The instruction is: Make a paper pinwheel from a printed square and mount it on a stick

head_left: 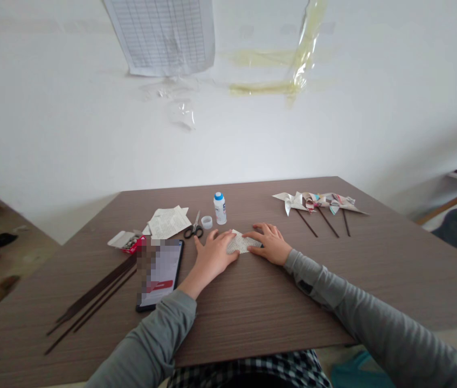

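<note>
A small piece of printed paper (241,243) lies on the brown table in front of me. My left hand (214,253) rests on its left side with the fingers stretched out. From the other side my right hand (271,242) touches the paper, its fingers spread and partly covering it. Just behind the paper stands a white glue bottle (220,209) with a blue cap. Beyond my left hand are a small clear round cap (206,222) and scissors with black handles (194,229).
A phone (159,275) lies left of my left forearm. Several dark sticks (95,293), an open red-and-white box (129,242) of small items and printed paper sheets (167,222) are farther left. Paper pinwheels (293,202) on sticks lie at back right. A wall (228,151) stands behind the table (374,258).
</note>
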`<action>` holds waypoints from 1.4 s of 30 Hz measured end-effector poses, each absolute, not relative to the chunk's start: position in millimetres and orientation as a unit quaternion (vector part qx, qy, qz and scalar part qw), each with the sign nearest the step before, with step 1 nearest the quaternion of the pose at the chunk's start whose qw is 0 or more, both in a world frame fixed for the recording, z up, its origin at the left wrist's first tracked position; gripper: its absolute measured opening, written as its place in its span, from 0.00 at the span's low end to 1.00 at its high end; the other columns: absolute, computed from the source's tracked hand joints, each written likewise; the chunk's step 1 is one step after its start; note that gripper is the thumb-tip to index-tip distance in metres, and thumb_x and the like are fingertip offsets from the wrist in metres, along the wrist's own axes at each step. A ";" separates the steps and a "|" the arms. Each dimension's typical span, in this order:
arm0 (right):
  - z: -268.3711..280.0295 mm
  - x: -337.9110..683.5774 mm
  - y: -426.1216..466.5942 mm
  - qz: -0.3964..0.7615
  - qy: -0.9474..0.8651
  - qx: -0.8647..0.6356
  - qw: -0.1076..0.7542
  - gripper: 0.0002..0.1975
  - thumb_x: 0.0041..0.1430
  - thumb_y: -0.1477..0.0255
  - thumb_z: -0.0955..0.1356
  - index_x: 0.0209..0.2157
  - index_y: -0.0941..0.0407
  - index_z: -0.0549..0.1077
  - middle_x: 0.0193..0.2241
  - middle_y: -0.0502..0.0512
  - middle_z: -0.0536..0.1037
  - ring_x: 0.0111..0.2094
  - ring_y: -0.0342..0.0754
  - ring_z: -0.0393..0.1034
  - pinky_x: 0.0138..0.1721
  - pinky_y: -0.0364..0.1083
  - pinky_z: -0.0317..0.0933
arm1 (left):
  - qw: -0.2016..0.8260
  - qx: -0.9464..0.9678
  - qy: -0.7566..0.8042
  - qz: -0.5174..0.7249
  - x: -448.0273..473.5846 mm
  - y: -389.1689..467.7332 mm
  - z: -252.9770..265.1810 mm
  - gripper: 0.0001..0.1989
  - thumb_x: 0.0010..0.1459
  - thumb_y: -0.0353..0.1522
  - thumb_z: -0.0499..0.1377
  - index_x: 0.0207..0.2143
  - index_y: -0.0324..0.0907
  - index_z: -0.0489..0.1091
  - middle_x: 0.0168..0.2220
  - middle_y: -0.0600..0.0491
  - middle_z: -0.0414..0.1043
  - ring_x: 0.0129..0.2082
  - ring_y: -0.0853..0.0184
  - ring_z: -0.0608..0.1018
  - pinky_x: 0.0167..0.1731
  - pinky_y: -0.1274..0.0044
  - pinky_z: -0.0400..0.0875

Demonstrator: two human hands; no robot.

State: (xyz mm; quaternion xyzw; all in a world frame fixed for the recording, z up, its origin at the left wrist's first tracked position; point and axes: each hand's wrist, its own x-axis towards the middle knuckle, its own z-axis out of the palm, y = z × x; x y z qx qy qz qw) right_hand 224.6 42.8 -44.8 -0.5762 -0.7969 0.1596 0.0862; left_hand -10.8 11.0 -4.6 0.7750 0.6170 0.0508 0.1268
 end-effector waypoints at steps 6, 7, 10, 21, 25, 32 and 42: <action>-45.9 227.7 44.8 0.160 -0.801 -0.571 0.084 0.28 0.88 0.57 0.76 0.83 0.33 0.83 0.87 0.61 0.73 0.88 0.72 0.62 0.89 0.75 0.57 | 0.106 0.781 0.613 0.059 -19.1 12.6 -11.3 0.32 0.81 0.36 0.70 0.83 0.61 0.82 0.90 0.46 0.75 0.91 0.31 0.69 0.88 0.23 0.59; -45.6 228.0 44.9 0.162 -0.801 -0.570 0.083 0.28 0.88 0.57 0.76 0.83 0.33 0.83 0.87 0.61 0.73 0.88 0.73 0.62 0.89 0.75 0.57 | 0.107 0.779 0.615 0.056 -20.5 12.4 -11.4 0.32 0.82 0.36 0.69 0.83 0.61 0.82 0.90 0.46 0.74 0.92 0.30 0.69 0.87 0.22 0.58; -44.1 228.5 44.6 0.166 -0.801 -0.570 0.077 0.29 0.88 0.58 0.75 0.84 0.33 0.82 0.88 0.61 0.71 0.88 0.73 0.61 0.89 0.76 0.56 | 0.104 0.778 0.618 0.050 -24.1 11.2 -11.0 0.32 0.82 0.36 0.67 0.84 0.61 0.81 0.91 0.47 0.73 0.92 0.30 0.68 0.86 0.19 0.56; -44.3 231.0 46.2 0.165 -0.801 -0.571 0.073 0.29 0.89 0.57 0.74 0.84 0.32 0.82 0.88 0.60 0.71 0.88 0.73 0.61 0.90 0.75 0.55 | 0.088 0.769 0.632 0.041 -42.6 4.0 -9.9 0.30 0.83 0.35 0.66 0.81 0.63 0.83 0.92 0.49 0.71 0.93 0.32 0.65 0.87 0.19 0.54; -44.8 230.8 45.9 0.166 -0.801 -0.571 0.077 0.29 0.88 0.57 0.74 0.84 0.33 0.82 0.88 0.61 0.71 0.88 0.73 0.61 0.90 0.75 0.55 | 0.082 0.763 0.640 0.037 -44.4 -0.4 -7.4 0.29 0.84 0.34 0.65 0.81 0.62 0.83 0.92 0.48 0.69 0.94 0.32 0.64 0.86 0.17 0.51; -44.3 232.0 46.8 0.169 -0.799 -0.573 0.074 0.29 0.88 0.57 0.75 0.83 0.31 0.82 0.88 0.60 0.71 0.88 0.73 0.61 0.89 0.75 0.56 | 0.069 0.757 0.648 0.051 -61.7 -5.5 -11.2 0.29 0.83 0.33 0.64 0.80 0.63 0.84 0.91 0.48 0.72 0.93 0.32 0.65 0.86 0.18 0.54; -42.8 232.4 45.9 0.175 -0.797 -0.574 0.070 0.29 0.89 0.57 0.74 0.84 0.32 0.81 0.89 0.60 0.70 0.89 0.74 0.60 0.90 0.75 0.55 | 0.072 0.751 0.655 0.036 -67.4 -11.8 -3.7 0.31 0.85 0.30 0.62 0.82 0.60 0.83 0.92 0.45 0.69 0.95 0.31 0.62 0.87 0.17 0.50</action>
